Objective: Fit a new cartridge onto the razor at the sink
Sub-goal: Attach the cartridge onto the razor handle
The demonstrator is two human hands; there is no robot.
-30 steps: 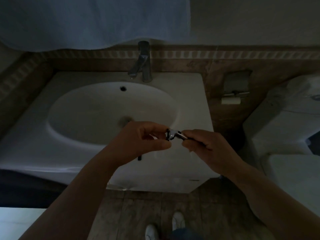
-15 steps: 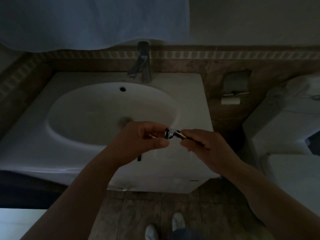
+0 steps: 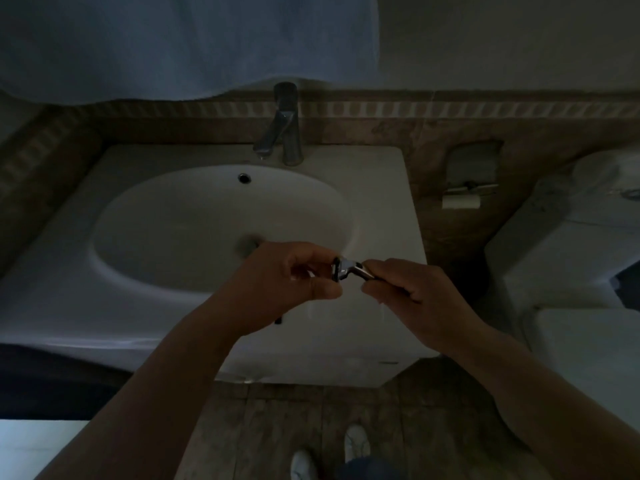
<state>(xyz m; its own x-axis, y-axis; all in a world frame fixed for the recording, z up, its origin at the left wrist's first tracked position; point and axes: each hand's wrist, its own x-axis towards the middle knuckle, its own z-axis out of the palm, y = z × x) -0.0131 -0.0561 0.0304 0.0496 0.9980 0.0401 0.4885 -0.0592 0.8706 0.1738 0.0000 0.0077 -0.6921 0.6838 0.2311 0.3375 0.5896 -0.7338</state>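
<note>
The big white sink (image 3: 214, 230) fills the middle and left of the picture. Its tap (image 3: 282, 133) stands at the top middle, by the brown tiled wall. The person stands close and holds both hands over the front edge of the sink, likely so that a small part would drop into the bowl and not onto the floor if it slips.

On the right side of the picture is a white toilet (image 3: 571, 244). A paper roll (image 3: 460, 201) hangs in the wall between the toilet and the sink. At the bottom of the picture are two white shoes (image 3: 356, 448) on the tiled floor.

The right hand (image 3: 412, 292) is a little right of the middle. Its fingers are wrapped tight around the razor (image 3: 353, 270) handle. It points the head end to the left, toward the other hand, so the two parts can meet.

The left hand (image 3: 287, 282) is just left of the razor head. Its thumb and fingers are pinched together right at the head. The room is dark, so I cannot tell for sure if they hold the cartridge (image 3: 336, 269) or only touch it. The small dark piece at the tip of the razor looks like the cartridge, sitting at the head. It may need a push to click in.
</note>
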